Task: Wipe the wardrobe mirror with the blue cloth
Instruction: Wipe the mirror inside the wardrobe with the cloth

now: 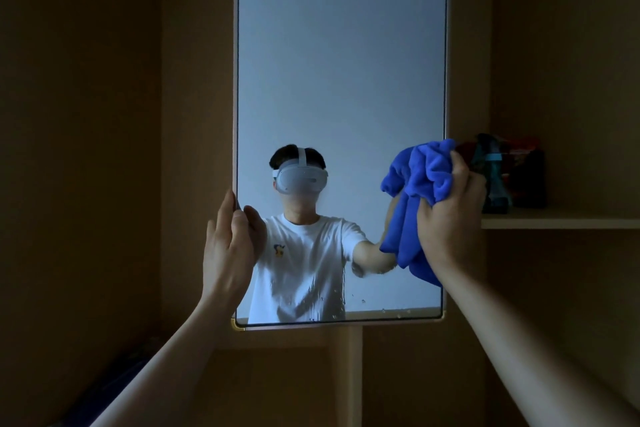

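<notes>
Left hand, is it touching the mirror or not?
Touching. The head view shows the left hand gripping the mirror at its left edge, thumb meeting its reflection on the glass.

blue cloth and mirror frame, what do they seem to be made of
The blue cloth: soft, matte, plush fabric, likely microfibre; it bunches in thick folds in the right hand. The mirror frame: thin, smooth pinkish edging with a brass-coloured corner cap; metal or plastic, the dim light leaves it open.

cloth (pixel 420 184) before mirror (pixel 341 62), shelf (pixel 561 219) right of it
</notes>
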### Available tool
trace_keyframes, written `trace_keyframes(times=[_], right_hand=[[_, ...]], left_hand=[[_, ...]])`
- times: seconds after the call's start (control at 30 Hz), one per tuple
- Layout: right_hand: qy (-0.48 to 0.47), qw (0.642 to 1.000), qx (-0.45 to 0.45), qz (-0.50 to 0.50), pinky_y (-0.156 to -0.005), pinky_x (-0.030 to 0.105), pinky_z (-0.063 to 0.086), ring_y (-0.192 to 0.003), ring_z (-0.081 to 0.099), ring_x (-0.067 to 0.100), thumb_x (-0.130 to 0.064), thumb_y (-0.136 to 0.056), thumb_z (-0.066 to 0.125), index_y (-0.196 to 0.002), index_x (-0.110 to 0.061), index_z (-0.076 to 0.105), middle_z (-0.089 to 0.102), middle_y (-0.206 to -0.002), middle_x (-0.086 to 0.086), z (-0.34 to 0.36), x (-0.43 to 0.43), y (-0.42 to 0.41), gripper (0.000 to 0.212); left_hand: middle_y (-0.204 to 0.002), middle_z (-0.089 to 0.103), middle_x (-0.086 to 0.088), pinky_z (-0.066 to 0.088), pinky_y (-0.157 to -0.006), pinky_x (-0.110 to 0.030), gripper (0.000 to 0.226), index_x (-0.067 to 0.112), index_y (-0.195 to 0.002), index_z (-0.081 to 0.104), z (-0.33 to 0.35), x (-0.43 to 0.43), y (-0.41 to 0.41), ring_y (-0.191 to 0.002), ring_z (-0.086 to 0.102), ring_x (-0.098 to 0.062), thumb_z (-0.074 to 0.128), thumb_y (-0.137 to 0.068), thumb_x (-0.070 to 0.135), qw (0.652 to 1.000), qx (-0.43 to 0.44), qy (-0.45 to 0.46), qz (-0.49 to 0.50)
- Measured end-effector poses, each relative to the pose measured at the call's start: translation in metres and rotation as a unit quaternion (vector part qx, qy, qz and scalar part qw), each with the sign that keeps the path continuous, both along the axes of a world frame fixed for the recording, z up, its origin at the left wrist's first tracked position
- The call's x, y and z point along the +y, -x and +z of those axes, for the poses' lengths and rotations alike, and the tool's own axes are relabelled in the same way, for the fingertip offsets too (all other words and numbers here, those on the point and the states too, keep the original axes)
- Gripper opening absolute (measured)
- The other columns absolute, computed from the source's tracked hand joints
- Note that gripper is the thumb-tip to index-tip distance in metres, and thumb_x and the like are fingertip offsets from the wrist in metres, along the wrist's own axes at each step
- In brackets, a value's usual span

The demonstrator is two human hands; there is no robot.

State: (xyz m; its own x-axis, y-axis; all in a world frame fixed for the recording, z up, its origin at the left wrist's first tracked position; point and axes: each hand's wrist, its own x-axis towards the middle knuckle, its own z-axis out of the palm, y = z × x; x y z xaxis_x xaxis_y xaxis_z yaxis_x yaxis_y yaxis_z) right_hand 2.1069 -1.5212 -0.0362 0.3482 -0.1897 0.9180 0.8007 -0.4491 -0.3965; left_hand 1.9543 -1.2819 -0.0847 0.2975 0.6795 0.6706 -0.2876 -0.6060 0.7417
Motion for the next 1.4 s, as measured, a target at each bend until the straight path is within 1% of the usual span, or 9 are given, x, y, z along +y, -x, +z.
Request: trace_keyframes(times=[0.13,0.33,0.53,0.63,0.8,0.87,1.0,1.1,1.4], right_hand=[[0.007,0.999,-0.026,0.023,-0.092,0.041,0.050,-0.111,0.055,0.033,-0.008,-0.092,0.064,-0.149,-0.008,0.039,0.047,-0.124,0.022,-0.002,0.019,0.008,0.062],[0.042,0.996,-0.067,0.047,-0.069,0.047,0.055,-0.096,0.057,0.032,-0.008,-0.085,0.069,-0.145,-0.013,0.044,0.050,-0.115,0.016,-0.005,0.080,0.036,0.065],[0.073,0.990,-0.088,0.078,-0.077,0.043,0.055,-0.097,0.056,0.029,-0.010,-0.088,0.070,-0.144,-0.011,0.044,0.053,-0.114,0.016,-0.007,0.132,0.075,0.061],[0.094,0.987,-0.106,0.074,-0.078,0.043,0.055,-0.097,0.056,0.029,-0.010,-0.088,0.070,-0.144,-0.010,0.043,0.054,-0.113,0.017,-0.010,0.155,0.091,0.063],[0.115,0.984,-0.106,0.090,-0.089,0.041,0.051,-0.104,0.054,0.027,-0.024,-0.097,0.063,-0.147,-0.018,0.024,0.049,-0.119,0.014,-0.020,0.192,0.112,0.063],[0.118,0.983,-0.094,0.110,-0.090,0.040,0.050,-0.106,0.053,0.027,-0.026,-0.097,0.062,-0.147,-0.019,0.021,0.050,-0.120,0.014,-0.022,0.196,0.114,0.065],[0.208,0.959,-0.128,0.144,-0.082,0.043,0.053,-0.106,0.053,0.030,-0.017,-0.090,0.065,-0.147,-0.016,0.034,0.051,-0.118,0.014,-0.016,0.180,0.109,0.065],[0.301,0.934,-0.172,0.090,-0.074,0.042,0.050,-0.100,0.054,0.029,-0.017,-0.084,0.065,-0.143,-0.018,0.045,0.056,-0.112,0.010,0.000,0.160,0.100,0.062],[0.380,0.894,-0.237,0.027,-0.080,0.045,0.040,-0.094,0.053,0.032,-0.022,-0.080,0.059,-0.135,-0.020,0.056,0.059,-0.109,0.007,-0.023,0.149,0.092,0.056]], left_hand=[[-0.152,0.043,0.002,0.035,-0.115,-0.043,0.048,0.046,-0.156,0.028,-0.001,-0.001,-0.001,-0.139,0.043,-0.020,0.027,-0.108,0.044,1.000,-0.003,-0.003,0.006],[-0.156,0.043,0.005,0.034,-0.119,-0.053,0.052,0.040,-0.155,0.035,0.001,0.000,0.007,-0.144,0.040,-0.020,0.024,-0.105,0.051,0.999,-0.015,0.002,-0.029],[-0.144,0.058,-0.002,0.044,-0.111,-0.054,0.073,0.038,-0.147,0.048,0.002,0.007,0.020,-0.131,0.056,-0.023,0.023,-0.093,0.079,0.993,0.012,0.059,-0.103],[-0.148,0.056,-0.003,0.041,-0.114,-0.054,0.076,0.037,-0.151,0.045,0.002,0.009,0.026,-0.136,0.053,-0.024,0.013,-0.094,0.077,0.990,0.020,0.055,-0.130],[-0.107,0.075,-0.009,0.053,-0.101,-0.052,0.074,0.022,-0.113,0.071,-0.003,0.007,0.027,-0.105,0.070,-0.025,0.013,-0.101,0.067,0.986,0.003,0.092,-0.143],[-0.105,0.076,-0.012,0.053,-0.099,-0.053,0.076,0.020,-0.113,0.071,-0.005,0.009,0.026,-0.104,0.071,-0.028,0.013,-0.101,0.067,0.983,-0.004,0.102,-0.149],[-0.114,0.076,0.000,0.050,-0.106,-0.041,0.079,0.030,-0.123,0.070,-0.016,0.016,0.024,-0.112,0.069,-0.013,0.007,-0.099,0.071,0.980,-0.003,0.100,-0.170],[-0.118,0.075,0.004,0.049,-0.107,-0.039,0.078,0.036,-0.123,0.069,-0.022,0.022,0.024,-0.113,0.068,-0.011,0.006,-0.098,0.073,0.979,0.000,0.107,-0.175],[-0.107,0.077,-0.003,0.055,-0.082,-0.031,0.085,0.025,-0.116,0.073,-0.052,0.040,0.023,-0.102,0.073,-0.017,0.005,-0.098,0.073,0.974,0.051,0.143,-0.170]])
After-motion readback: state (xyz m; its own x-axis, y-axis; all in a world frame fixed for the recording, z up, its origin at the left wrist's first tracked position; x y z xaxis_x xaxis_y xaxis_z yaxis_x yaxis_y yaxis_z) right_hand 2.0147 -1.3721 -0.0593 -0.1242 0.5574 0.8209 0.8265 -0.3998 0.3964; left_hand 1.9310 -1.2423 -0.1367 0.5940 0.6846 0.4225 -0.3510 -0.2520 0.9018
